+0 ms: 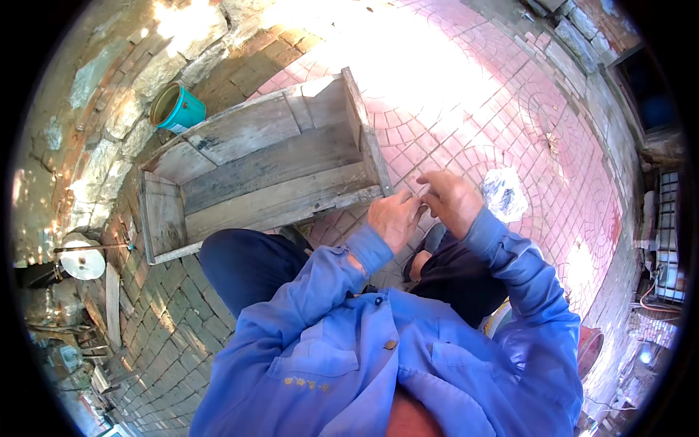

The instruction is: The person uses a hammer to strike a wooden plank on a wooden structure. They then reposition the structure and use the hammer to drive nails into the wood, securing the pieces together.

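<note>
My left hand (394, 221) and my right hand (453, 202) meet in front of my knees, by the near right corner of an old wooden box (273, 166). The fingers of both are closed and pinched together at the tips. Whatever they hold, if anything, is too small to make out. My right index finger is bent over toward the left hand. The box is long, shallow and grey with age, and lies open side up. To the right of my right hand, a crumpled clear plastic bag (504, 195) rests on the paving.
A teal bucket (180, 109) lies tilted behind the box, near a rough stone wall (116, 116). At left are a round white object (82, 256) and a loose plank (113, 306). A reddish container (588, 349) stands by my right elbow. Pink patterned paving (451, 95) stretches ahead.
</note>
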